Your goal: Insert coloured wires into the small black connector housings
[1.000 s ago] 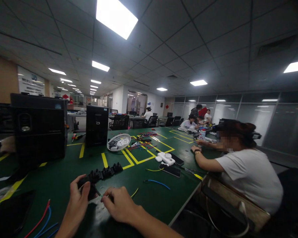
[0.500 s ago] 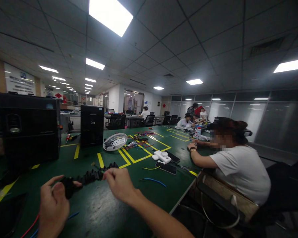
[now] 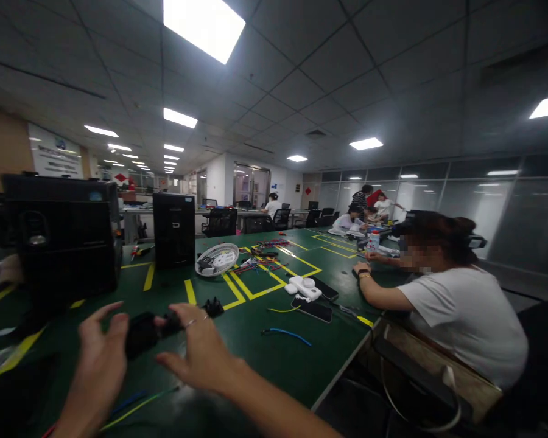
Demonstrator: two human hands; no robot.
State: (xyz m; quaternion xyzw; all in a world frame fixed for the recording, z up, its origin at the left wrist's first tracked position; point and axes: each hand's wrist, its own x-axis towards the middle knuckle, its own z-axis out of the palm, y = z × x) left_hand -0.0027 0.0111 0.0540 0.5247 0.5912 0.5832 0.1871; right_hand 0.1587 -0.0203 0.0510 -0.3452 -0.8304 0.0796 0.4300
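Note:
A black segmented strip with blocky parts point(image 3: 140, 333) is gripped at its near end by my left hand point(image 3: 98, 359), which is slightly blurred. Its exact kind is hard to make out. The strip's far end point(image 3: 214, 306) points away over the green table. My right hand point(image 3: 205, 350) reaches over the strip's middle with thumb and fingers apart, hiding part of it. Whether those fingers touch the strip I cannot tell. Below the hands run a yellow-green wire point(image 3: 137, 409) and a blue wire point(image 3: 130, 401).
The green table point(image 3: 251, 371) carries yellow tape lines. Beyond my hands are a white basket point(image 3: 217, 258), several coloured wires point(image 3: 269, 264), a white device point(image 3: 305, 287) and a phone point(image 3: 313, 309). Black cases point(image 3: 66, 237) stand at left. A co-worker point(image 3: 466, 304) sits at right.
My right hand has moved left along the strip, and its pinch at the far end has spread apart. A yellow-green wire now shows below. The view has turned slightly left.

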